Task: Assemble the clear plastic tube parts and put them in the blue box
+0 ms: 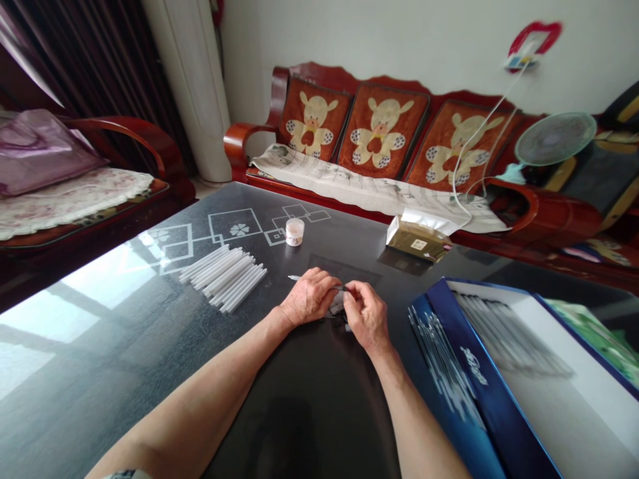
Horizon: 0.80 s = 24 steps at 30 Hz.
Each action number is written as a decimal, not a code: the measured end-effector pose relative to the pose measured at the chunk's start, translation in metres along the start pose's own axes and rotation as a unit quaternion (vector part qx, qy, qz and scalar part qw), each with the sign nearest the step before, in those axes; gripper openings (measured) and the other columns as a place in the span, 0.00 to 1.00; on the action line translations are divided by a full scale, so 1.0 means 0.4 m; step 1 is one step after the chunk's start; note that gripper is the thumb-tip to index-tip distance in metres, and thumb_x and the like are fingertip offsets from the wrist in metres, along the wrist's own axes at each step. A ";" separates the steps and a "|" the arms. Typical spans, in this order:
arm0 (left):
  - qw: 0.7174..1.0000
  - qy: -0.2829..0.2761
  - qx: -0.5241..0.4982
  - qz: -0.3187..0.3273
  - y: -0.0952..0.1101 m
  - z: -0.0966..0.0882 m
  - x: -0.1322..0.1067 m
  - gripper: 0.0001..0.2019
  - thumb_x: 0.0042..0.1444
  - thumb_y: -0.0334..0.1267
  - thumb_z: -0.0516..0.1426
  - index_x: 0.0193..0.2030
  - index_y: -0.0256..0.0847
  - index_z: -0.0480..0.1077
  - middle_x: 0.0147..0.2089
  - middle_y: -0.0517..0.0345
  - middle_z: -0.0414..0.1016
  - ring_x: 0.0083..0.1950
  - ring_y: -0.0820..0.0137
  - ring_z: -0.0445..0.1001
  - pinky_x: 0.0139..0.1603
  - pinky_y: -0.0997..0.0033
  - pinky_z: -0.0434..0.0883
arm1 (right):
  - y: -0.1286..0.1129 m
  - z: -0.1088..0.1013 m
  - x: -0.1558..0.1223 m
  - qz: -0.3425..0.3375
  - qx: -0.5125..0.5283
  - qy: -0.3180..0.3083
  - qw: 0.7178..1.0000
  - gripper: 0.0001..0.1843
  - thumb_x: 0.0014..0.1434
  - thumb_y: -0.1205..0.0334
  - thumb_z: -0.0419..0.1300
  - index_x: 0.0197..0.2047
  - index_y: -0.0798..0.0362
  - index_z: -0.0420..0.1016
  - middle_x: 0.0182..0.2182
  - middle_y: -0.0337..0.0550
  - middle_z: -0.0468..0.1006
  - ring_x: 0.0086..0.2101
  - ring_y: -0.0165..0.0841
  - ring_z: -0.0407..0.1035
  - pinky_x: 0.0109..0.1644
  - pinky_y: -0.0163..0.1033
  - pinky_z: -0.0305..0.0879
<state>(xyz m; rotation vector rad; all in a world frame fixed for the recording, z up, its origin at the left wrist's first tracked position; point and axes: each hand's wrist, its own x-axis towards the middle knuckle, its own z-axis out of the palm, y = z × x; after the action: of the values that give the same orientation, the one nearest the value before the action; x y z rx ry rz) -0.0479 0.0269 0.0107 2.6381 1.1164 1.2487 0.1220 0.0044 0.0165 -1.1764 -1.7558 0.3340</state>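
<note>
My left hand [308, 297] and my right hand [366, 313] meet at the middle of the dark glass table [150, 332], both with fingers pinched. Between them is a small grey-white piece [338, 304] and a thin dark part I cannot name. A slim white tube [294, 278] pokes out leftward from under my left hand. A pile of several white tubes [223, 271] lies to the left, apart from both hands. A small white jar [294, 232] stands beyond the hands.
An open blue-and-white box [504, 372] with several thin rods fills the right side. A tissue pack [418, 235] lies at the far edge. Behind are a red wooden sofa [379, 126], a fan [555, 138] and a side chair [74, 193].
</note>
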 end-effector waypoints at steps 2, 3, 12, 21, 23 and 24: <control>1.000 -0.002 0.002 0.002 0.002 0.000 0.000 0.09 0.62 0.34 0.49 0.44 0.38 0.69 0.35 0.52 0.73 0.38 0.66 0.69 0.44 0.61 0.70 | 0.000 0.000 0.001 -0.010 -0.005 0.000 1.000 0.08 0.60 0.58 0.55 0.38 0.52 0.73 0.32 0.43 0.77 0.31 0.32 0.70 0.37 0.36 0.66; 1.000 -0.003 0.003 0.005 0.003 0.000 0.001 0.09 0.62 0.34 0.49 0.43 0.38 0.69 0.35 0.52 0.73 0.38 0.66 0.69 0.44 0.62 0.70 | 0.000 -0.001 0.002 -0.012 -0.010 -0.001 1.000 0.09 0.61 0.58 0.54 0.36 0.52 0.73 0.32 0.43 0.76 0.31 0.32 0.70 0.37 0.36 0.65; 1.000 -0.020 0.000 0.011 0.003 0.002 -0.001 0.10 0.62 0.35 0.48 0.44 0.38 0.69 0.35 0.52 0.73 0.37 0.66 0.69 0.44 0.61 0.69 | 0.004 -0.001 -0.001 0.012 -0.019 0.006 1.000 0.14 0.63 0.56 0.52 0.31 0.52 0.73 0.28 0.43 0.77 0.29 0.31 0.69 0.36 0.35 0.64; 1.000 -0.016 0.000 0.014 0.002 0.002 -0.001 0.09 0.62 0.35 0.49 0.43 0.38 0.69 0.35 0.52 0.73 0.37 0.66 0.68 0.43 0.62 0.69 | 0.004 0.001 0.002 -0.016 -0.042 -0.010 0.999 0.14 0.63 0.58 0.51 0.28 0.52 0.70 0.26 0.41 0.73 0.28 0.31 0.67 0.35 0.36 0.62; 1.000 -0.020 -0.001 0.016 0.004 0.001 0.000 0.09 0.62 0.35 0.49 0.43 0.37 0.69 0.35 0.52 0.73 0.37 0.66 0.68 0.43 0.62 0.69 | 0.004 0.002 0.001 -0.006 -0.054 -0.014 0.998 0.18 0.64 0.58 0.50 0.24 0.52 0.67 0.23 0.41 0.72 0.26 0.30 0.66 0.34 0.35 0.61; 1.000 -0.021 -0.002 0.015 0.004 0.000 0.000 0.09 0.62 0.35 0.49 0.43 0.38 0.69 0.35 0.52 0.73 0.37 0.66 0.68 0.43 0.62 0.69 | 0.005 0.002 0.001 0.000 -0.055 -0.014 0.998 0.19 0.65 0.57 0.49 0.23 0.52 0.67 0.23 0.41 0.72 0.26 0.30 0.66 0.34 0.35 0.60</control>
<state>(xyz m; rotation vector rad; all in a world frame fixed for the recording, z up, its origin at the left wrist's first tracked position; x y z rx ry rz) -0.0468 0.0255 0.0111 2.6749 1.0711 1.1923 0.1222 0.0058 0.0150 -1.2551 -1.8172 0.2579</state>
